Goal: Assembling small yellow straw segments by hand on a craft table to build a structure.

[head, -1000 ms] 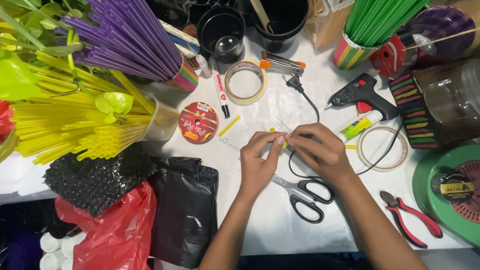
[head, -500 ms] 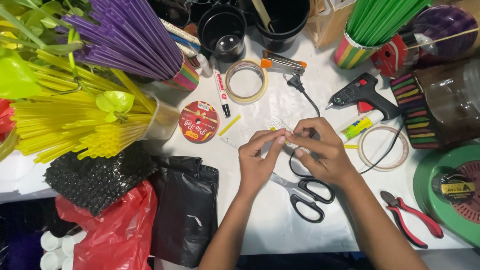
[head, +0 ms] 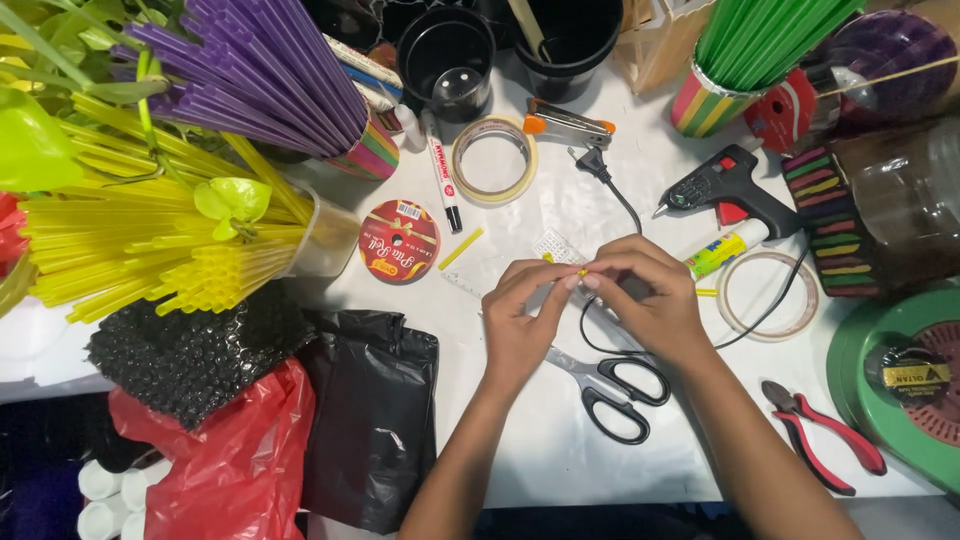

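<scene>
The white table [head: 600,200] is packed. Along its left edge sit big bundles of yellow straws [head: 150,245] and purple straws [head: 250,65], with a black bag [head: 375,420] and a red bag [head: 220,460] at the near-left corner. Green straws [head: 765,35] stand at the far edge, and a glue gun [head: 730,190] lies right of centre. Scissors [head: 610,385] rest near the near edge, right under the hands. Mid-table, the left hand [head: 520,325] and right hand [head: 645,295] meet fingertip to fingertip, both pinching a tiny yellow piece [head: 582,271] between thumb and forefinger.
</scene>
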